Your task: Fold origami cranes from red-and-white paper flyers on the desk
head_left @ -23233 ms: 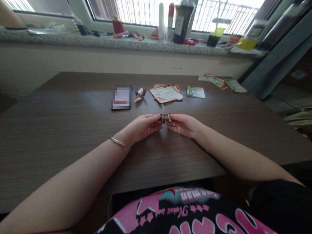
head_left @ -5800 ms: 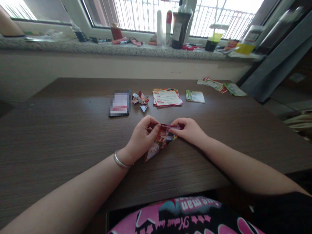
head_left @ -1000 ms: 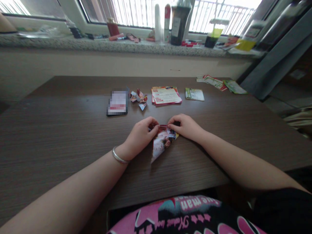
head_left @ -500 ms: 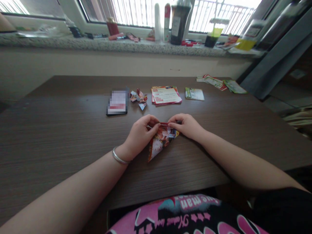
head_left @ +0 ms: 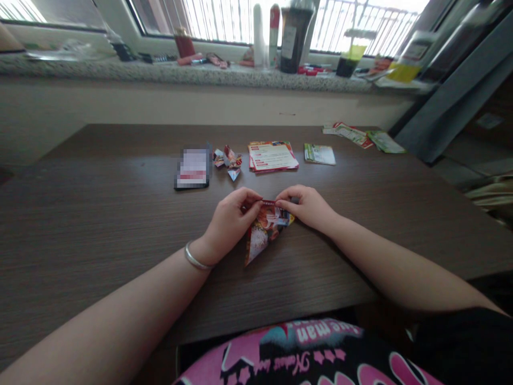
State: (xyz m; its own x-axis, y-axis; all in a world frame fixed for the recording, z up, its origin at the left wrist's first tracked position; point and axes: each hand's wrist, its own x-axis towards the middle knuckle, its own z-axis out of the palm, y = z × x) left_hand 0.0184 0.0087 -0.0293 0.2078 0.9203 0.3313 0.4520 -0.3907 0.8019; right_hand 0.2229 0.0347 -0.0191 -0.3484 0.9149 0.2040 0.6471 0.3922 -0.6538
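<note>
1. The paper [head_left: 264, 230], a printed sheet folded to a narrow triangle, lies on the bench [head_left: 100, 214] straight in front of the person, its short top edge raised between the two hands.
2. Long axis: from that top edge back toward the person, with the tip pointing down and slightly left and resting on the bench.
3. Left hand [head_left: 230, 222]: thumb and fingertips pinched on the left end of the top edge. The paper's body lies just beside its palm, so this hand is nearer.
4. Right hand [head_left: 306, 206]: fingertips pinched on the right end of the same edge, with the heel on the bench.
5. The hands are close together, nearly touching over the edge.
6. A bracelet [head_left: 194, 258] sits on the left wrist.
7. Farther back, well apart from the hands: a dark flat slab [head_left: 193, 168], small folded pieces [head_left: 229, 159], a leaflet stack [head_left: 272, 156] and a green card [head_left: 319, 154].
</note>
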